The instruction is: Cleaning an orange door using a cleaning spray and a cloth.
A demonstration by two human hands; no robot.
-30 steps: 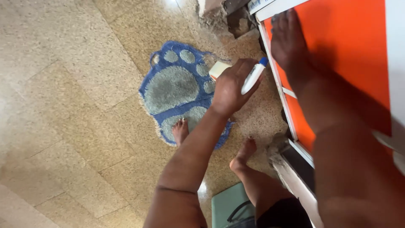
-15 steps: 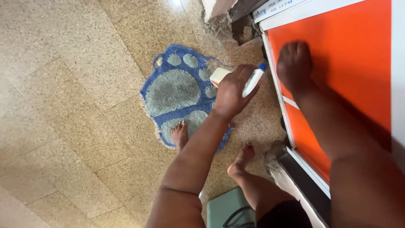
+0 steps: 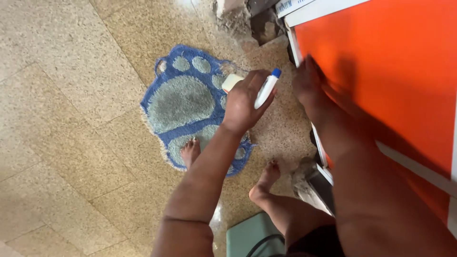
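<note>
Two hands at an orange panel

Far left: speckled beige stone floor point(image 3: 62, 119), then a shaggy blue-and-grey paw-shaped mat point(image 3: 185, 102) with one bare foot point(image 3: 189, 151) on its near edge. Centre: left hand point(image 3: 243, 102) closed around a white plastic bottle with a blue tip point(image 3: 265, 89), pale cream block point(image 3: 232, 81) tucked behind the fingers, both held above the mat, clear of the panel. Right: right hand point(image 3: 307, 88), blurred, apparently spread and empty, pressed against the left edge of the glossy orange white-framed panel point(image 3: 390, 62). No foam, streaks or wet patches discernible on the orange.

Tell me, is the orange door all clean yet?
Can't tell what's already done: the orange panel shows no clear wiped patch. In hand: the left hand holds a white bottle with a blue cap and a pale sponge; the right hand presses the panel's left edge. Most of the panel lies beyond that hand.
</note>
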